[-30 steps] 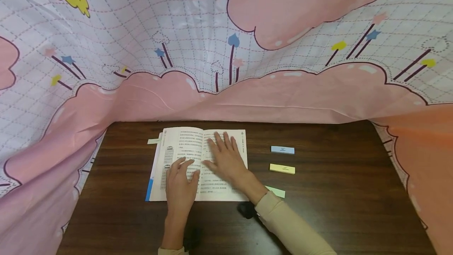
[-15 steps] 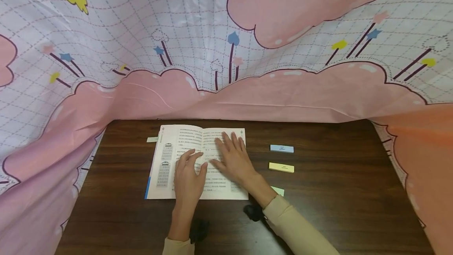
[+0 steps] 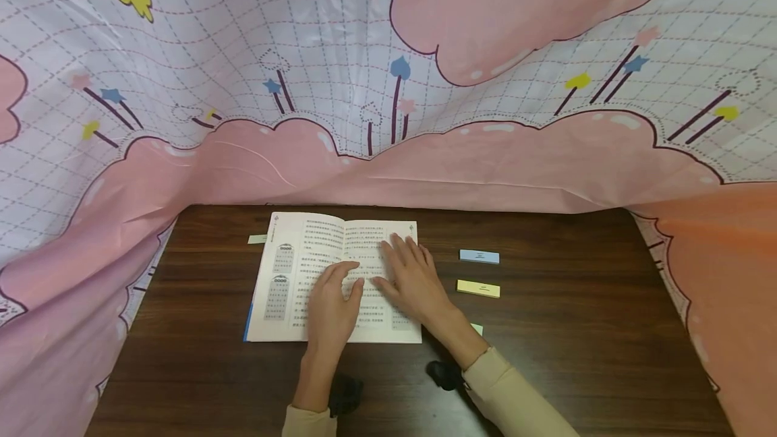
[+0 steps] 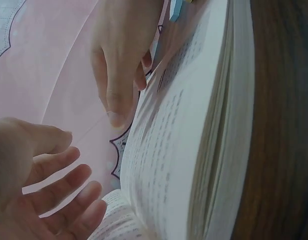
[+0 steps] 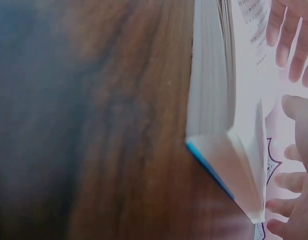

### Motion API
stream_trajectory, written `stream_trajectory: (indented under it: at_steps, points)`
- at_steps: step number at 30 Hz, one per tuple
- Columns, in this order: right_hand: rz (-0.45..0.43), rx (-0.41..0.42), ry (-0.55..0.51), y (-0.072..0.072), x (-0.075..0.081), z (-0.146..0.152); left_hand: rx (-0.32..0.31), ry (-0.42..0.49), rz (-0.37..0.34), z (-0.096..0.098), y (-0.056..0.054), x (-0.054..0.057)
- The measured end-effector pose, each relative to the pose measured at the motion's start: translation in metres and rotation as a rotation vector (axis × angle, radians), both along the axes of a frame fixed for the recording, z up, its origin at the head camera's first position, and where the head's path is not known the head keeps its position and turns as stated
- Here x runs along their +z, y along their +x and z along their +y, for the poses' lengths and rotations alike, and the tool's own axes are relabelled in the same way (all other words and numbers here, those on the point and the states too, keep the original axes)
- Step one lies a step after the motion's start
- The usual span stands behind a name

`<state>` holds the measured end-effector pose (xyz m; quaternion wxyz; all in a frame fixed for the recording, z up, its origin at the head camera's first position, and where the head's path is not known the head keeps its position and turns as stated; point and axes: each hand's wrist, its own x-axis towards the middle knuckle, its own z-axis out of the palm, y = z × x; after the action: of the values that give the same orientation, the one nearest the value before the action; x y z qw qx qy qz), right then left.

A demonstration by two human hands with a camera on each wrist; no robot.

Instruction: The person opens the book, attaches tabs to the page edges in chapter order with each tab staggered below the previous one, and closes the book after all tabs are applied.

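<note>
Book: a book (image 3: 315, 241) lies opened on the dark wood-grain table (image 3: 577, 322), a blue cover edge showing at its lower left corner.
Page print: rows of small Chinese characters on both pages, too small to read; two grey text boxes with dark arched headings run down the outer margin of the left page, and another grey box sits low on the right page.
Left hand: the left hand (image 3: 334, 305) is above the lower middle of the book, across the fold, fingers loosely bent and thumb apart.
Right hand: the right hand (image 3: 415, 282) is over the book's right page, fingers extended and slightly spread, pointing away from the person; whether its fingertips touch the paper cannot be told.
Green tab: a pale green tab (image 3: 257, 239) juts from beneath the book's upper left edge.
Blue strip: right of the book, a blue strip (image 3: 479, 257) bears short dark strokes, seemingly "三".
Yellow strip: right of the book, nearer the person than the blue one, a yellow strip (image 3: 478, 288) reads "二".
Green strip: near the book's lower right corner, a green strip (image 3: 477, 329), mostly hidden by the right forearm.
Cloth: behind the book, a patterned cloth (image 3: 388, 174) with pink clouds.
</note>
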<state>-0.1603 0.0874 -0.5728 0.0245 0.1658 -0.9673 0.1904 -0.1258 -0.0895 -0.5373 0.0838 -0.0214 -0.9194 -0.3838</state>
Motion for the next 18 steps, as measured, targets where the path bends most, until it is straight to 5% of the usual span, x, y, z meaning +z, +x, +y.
stream_trajectory:
  at_steps: [18]
  points:
    - [0.046,-0.045,-0.032,0.014,0.002,0.024,-0.045,-0.032,0.015,0.022,0.002,-0.005]
